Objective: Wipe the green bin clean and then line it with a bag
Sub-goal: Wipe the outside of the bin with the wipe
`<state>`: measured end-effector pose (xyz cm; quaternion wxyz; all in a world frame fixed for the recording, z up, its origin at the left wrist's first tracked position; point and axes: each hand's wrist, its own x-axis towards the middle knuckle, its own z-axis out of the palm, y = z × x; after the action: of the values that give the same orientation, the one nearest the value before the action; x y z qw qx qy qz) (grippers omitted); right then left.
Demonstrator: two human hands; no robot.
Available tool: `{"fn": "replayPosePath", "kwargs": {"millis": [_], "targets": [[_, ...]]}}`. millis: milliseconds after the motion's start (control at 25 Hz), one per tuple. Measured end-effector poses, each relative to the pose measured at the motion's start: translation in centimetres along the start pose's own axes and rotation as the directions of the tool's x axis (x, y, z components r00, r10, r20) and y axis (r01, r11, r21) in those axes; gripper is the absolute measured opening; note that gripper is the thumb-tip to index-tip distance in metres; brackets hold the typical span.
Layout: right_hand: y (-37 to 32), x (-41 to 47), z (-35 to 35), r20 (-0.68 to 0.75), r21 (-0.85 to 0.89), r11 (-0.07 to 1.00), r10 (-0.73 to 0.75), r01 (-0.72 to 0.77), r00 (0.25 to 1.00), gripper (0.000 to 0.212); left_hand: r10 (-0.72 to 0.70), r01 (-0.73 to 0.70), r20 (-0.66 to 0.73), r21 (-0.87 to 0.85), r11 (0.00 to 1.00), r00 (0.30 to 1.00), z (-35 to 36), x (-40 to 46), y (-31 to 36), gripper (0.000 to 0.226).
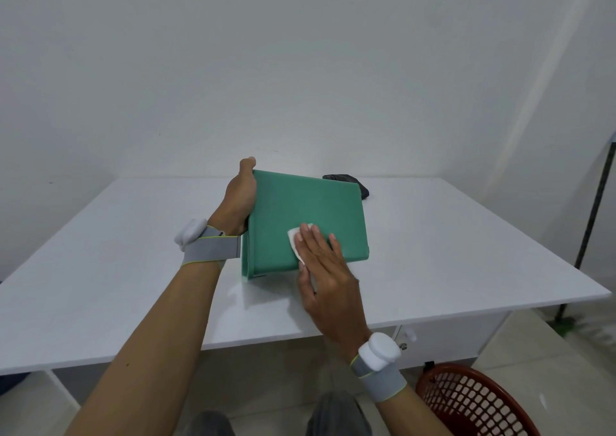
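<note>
The green bin (pixel 306 215) is a flat-sided, rectangular plastic container in a matte sea-green, lying tipped on its side on the white table (pixel 116 269), with 1 broad wall facing up and its rim toward the near left edge. It sits near the middle of the table, slightly toward the far side. The left hand (pixel 238 197) grips the bin's far left corner, thumb over the top edge. The right hand (pixel 325 269) lies flat with straight fingers, pressing a small white wipe (pixel 295 240) against the upturned wall. A dark, crumpled bag (pixel 353 184) lies on the table just behind the bin. On the floor at lower right stands a red mesh basket (pixel 466 399); its contents cannot be made out.
</note>
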<state>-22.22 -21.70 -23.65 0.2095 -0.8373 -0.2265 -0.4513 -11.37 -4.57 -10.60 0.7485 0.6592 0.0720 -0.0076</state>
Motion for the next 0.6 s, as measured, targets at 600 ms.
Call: {"fn": "replayPosePath", "kwargs": {"millis": [600], "targets": [[4.0, -2.4, -1.2, -0.064, 0.044, 0.973, 0.231, -0.228, 0.971, 0.047, 0.009, -0.01, -0.04, -0.017, 1.0, 0.999, 0.3, -0.1, -0.1, 0.048]]}}
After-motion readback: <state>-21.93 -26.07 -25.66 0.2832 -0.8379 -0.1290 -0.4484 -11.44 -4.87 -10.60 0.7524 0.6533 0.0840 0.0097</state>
